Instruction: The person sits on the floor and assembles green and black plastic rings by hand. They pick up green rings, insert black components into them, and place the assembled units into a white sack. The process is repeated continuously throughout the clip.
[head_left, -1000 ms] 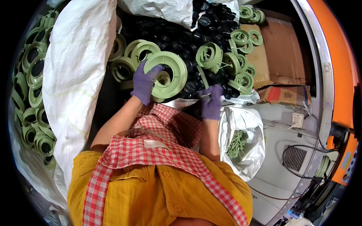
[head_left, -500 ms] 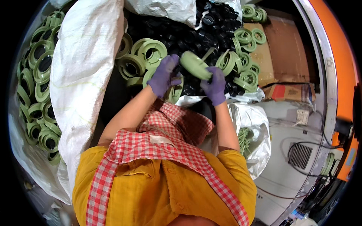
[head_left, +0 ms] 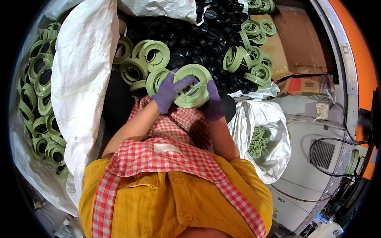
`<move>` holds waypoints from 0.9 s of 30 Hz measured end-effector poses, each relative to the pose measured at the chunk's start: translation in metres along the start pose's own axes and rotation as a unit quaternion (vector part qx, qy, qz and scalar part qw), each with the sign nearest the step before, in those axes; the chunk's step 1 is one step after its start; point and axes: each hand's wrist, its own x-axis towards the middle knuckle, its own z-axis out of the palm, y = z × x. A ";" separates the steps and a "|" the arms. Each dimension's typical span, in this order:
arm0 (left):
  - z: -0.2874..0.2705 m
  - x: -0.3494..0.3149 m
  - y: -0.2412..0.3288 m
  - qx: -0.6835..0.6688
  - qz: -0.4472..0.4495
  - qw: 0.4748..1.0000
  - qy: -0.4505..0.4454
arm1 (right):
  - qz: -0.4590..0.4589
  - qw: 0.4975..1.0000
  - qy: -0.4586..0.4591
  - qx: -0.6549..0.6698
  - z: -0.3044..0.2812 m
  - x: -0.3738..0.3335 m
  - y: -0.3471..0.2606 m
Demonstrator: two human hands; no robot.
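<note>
A light green plastic ring [head_left: 193, 70] is held up in front of me, its round opening facing me. Thin green strips cross part of that opening. My right hand [head_left: 213, 104], in a purple glove, grips the ring's right edge, with its fingers mostly behind it. My left hand [head_left: 166, 94], also gloved, is at the ring's left side; its fingers are bent over the rim into the opening by the strips. Close beside the left hand sits another green ring [head_left: 152, 81]. More green rings [head_left: 155, 45] lie just beyond, to the left.
Many black plastic caps [head_left: 186, 37] are heaped beyond my hands. Further green rings [head_left: 235, 59] stand to the right, near cardboard [head_left: 301, 39]. A white sack [head_left: 81, 79] with rings is at the left. Thin green scraps [head_left: 260, 141] fill a white bag [head_left: 278, 166] by my right arm.
The green ring has come nearer to my body and turned from edge-on to face me. My left hand, earlier apart from it, now takes hold of it at the left.
</note>
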 end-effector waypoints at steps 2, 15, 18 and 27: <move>0.008 -0.001 0.008 -0.020 -0.033 0.998 0.045 | -0.003 0.999 0.021 0.040 0.009 -0.006 0.005; -0.016 0.031 0.033 -0.142 0.094 0.963 0.209 | -0.241 0.819 0.252 -0.455 -0.097 0.028 0.009; -0.059 0.040 0.012 0.375 0.152 0.872 0.276 | -0.392 0.742 0.432 -0.331 -0.095 0.057 -0.055; 0.009 0.026 0.015 0.148 0.061 0.985 0.060 | -0.235 0.659 0.275 -0.660 -0.119 0.065 -0.046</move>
